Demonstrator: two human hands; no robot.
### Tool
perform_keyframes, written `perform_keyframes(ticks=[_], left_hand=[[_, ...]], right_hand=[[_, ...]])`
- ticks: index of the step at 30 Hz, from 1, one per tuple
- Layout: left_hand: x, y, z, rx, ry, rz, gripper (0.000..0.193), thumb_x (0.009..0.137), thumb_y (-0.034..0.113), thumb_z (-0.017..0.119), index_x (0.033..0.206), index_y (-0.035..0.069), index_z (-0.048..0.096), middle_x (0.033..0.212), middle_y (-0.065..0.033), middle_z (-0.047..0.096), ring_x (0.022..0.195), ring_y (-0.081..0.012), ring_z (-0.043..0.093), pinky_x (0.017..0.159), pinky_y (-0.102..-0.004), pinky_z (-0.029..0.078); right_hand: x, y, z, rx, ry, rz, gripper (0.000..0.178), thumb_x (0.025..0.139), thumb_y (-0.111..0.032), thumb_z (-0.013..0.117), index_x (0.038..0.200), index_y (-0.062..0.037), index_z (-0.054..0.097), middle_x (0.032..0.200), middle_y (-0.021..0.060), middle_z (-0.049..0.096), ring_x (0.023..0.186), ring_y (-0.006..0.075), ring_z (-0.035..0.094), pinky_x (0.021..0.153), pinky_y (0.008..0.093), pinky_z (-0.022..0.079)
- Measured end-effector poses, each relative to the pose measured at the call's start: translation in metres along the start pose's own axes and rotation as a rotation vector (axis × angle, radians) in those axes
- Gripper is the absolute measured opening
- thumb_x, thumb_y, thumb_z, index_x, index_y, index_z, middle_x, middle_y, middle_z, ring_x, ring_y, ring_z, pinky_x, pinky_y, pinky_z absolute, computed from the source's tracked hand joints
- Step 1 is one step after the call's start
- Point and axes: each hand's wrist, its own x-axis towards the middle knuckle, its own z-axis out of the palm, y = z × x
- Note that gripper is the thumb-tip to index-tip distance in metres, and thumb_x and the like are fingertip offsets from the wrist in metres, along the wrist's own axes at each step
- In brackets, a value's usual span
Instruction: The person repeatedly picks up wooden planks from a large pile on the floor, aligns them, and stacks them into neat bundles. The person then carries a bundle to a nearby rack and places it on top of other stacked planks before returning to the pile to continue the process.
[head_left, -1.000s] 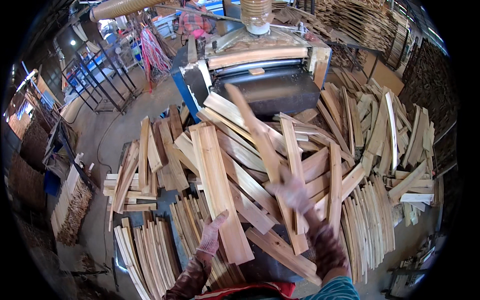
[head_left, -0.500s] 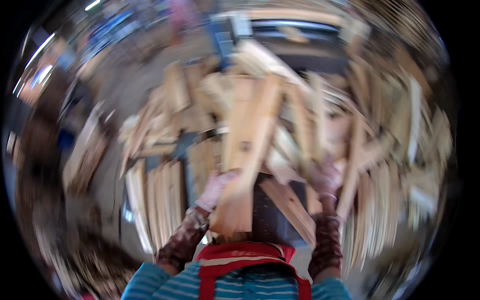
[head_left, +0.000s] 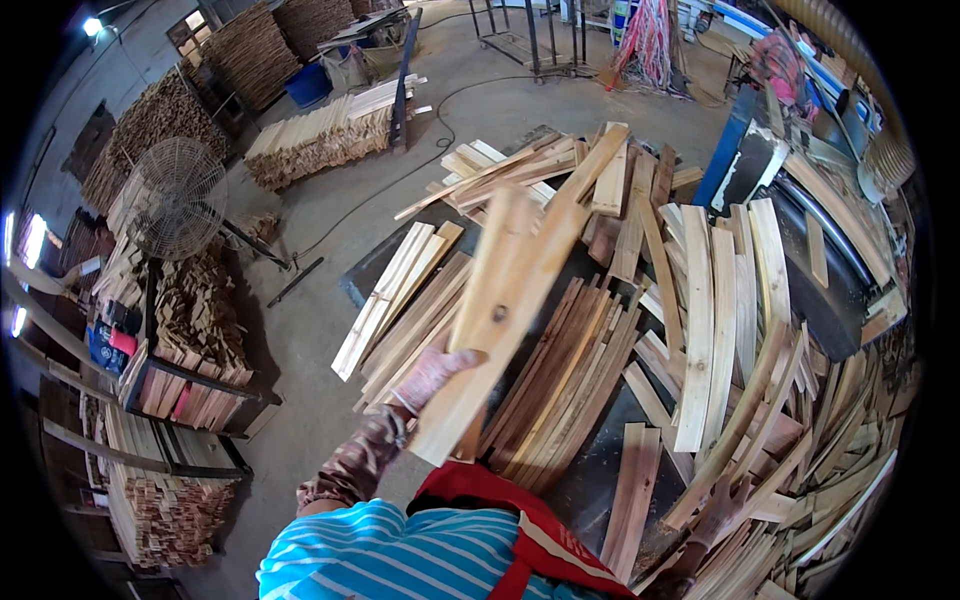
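My left hand [head_left: 435,378], in a pale glove, is closed around the lower part of a wide wooden board [head_left: 490,320] with a dark knot. A longer plank [head_left: 580,195] lies against that board and slants up to the right. Both are held raised over the dark table. At the lower right my right hand [head_left: 718,512] lies by the ends of curved wooden strips [head_left: 735,430], in shade. Its fingers look spread, and no piece is plainly gripped in them.
Stacked narrow strips [head_left: 565,370] lie on the dark tabletop [head_left: 590,500]. Pale boards [head_left: 707,330] lean right of them, beside a machine [head_left: 830,270]. A loose heap of offcuts [head_left: 850,480] fills the lower right. A standing fan [head_left: 178,198] and wood stacks [head_left: 180,510] are at left.
The view has swung to the right and sharpened. My left hand still holds the boards. My right hand has moved away from the middle, out to the strips at the lower right.
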Motion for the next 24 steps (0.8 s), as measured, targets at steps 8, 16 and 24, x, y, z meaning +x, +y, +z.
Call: perform_keyframes(ticks=[8, 16, 24], left_hand=[[0.061, -0.043, -0.244, -0.068, 0.115, 0.247, 0.083, 0.077, 0.026, 0.088, 0.141, -0.005, 0.045, 0.125, -0.0191, 0.067, 0.105, -0.0246, 0.069, 0.090, -0.0345, 0.058], [0.105, -0.054, -0.319, 0.227, 0.240, -0.209, 0.060, 0.082, 0.032, 0.075, 0.132, 0.003, 0.061, 0.113, -0.0081, 0.068, 0.092, -0.0205, 0.066, 0.082, -0.0339, 0.052], [0.129, -0.122, -0.424, -0.171, 0.226, -0.278, 0.024, 0.102, 0.028, 0.056, 0.110, 0.007, 0.065, 0.089, -0.0022, 0.063, 0.080, -0.0154, 0.061, 0.069, -0.0303, 0.051]], right_hand=[[-0.039, -0.026, -0.007, -0.068, -0.021, 0.125, 0.064, 0.092, -0.011, 0.066, 0.149, 0.0041, 0.042, 0.127, 0.0122, 0.063, 0.104, 0.0197, 0.061, 0.087, 0.0304, 0.051], [-0.048, 0.009, -0.024, 0.068, 0.062, 0.010, 0.074, 0.090, -0.005, 0.067, 0.156, 0.0000, 0.033, 0.125, 0.0118, 0.061, 0.105, 0.0211, 0.060, 0.092, 0.0322, 0.052], [-0.093, -0.031, 0.001, -0.583, 0.086, -0.317, 0.071, 0.080, -0.009, 0.074, 0.146, -0.0006, 0.047, 0.137, 0.0195, 0.056, 0.116, 0.0319, 0.061, 0.095, 0.0399, 0.053]])
